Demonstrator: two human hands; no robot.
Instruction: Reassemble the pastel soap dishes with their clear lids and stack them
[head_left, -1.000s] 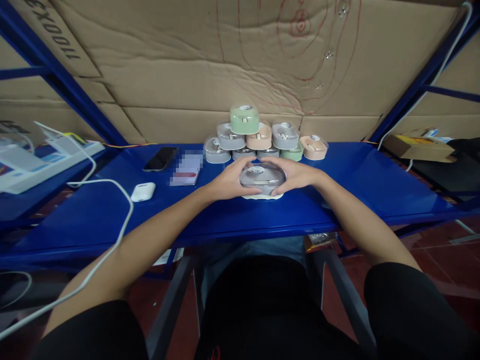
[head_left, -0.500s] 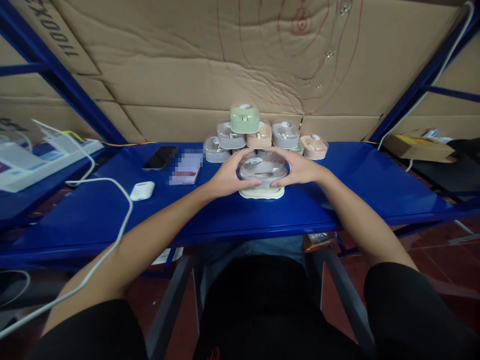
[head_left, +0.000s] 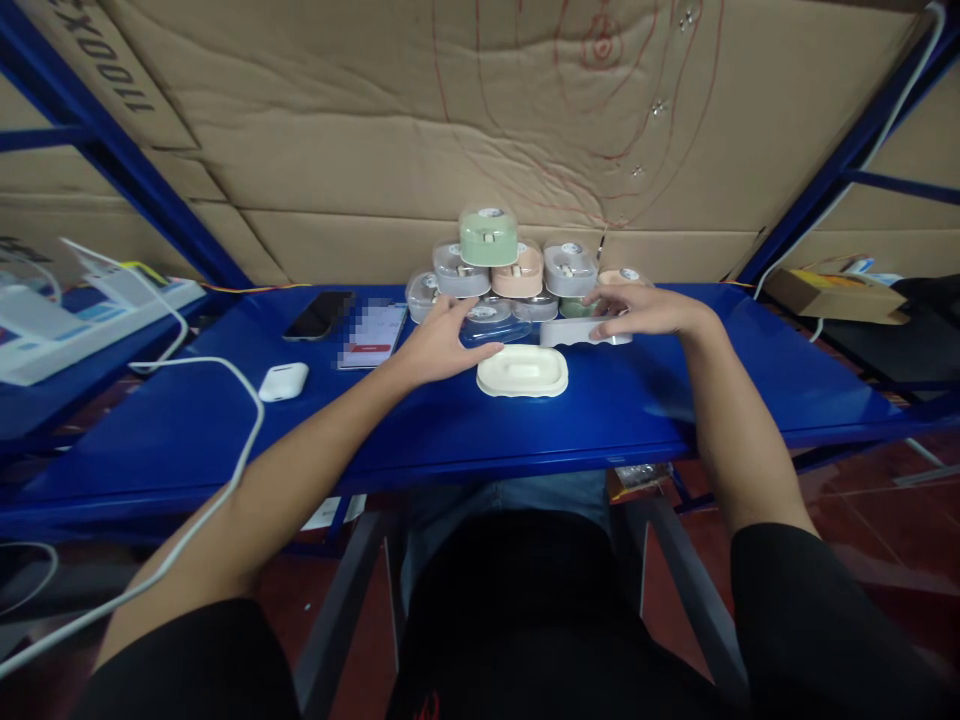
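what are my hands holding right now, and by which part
Your left hand holds the clear lid by its left end; your right hand holds the grey base toward its right end.

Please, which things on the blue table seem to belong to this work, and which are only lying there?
Likely in the work:
- clear cover, at the left hand
- pale grey base, in the right hand
- cream piece
- stacked boxes

Likely just lying there:
- two phones
- white case

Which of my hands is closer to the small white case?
Left. Your left hand is right of the white case; your right hand is farther right, holding a grey container.
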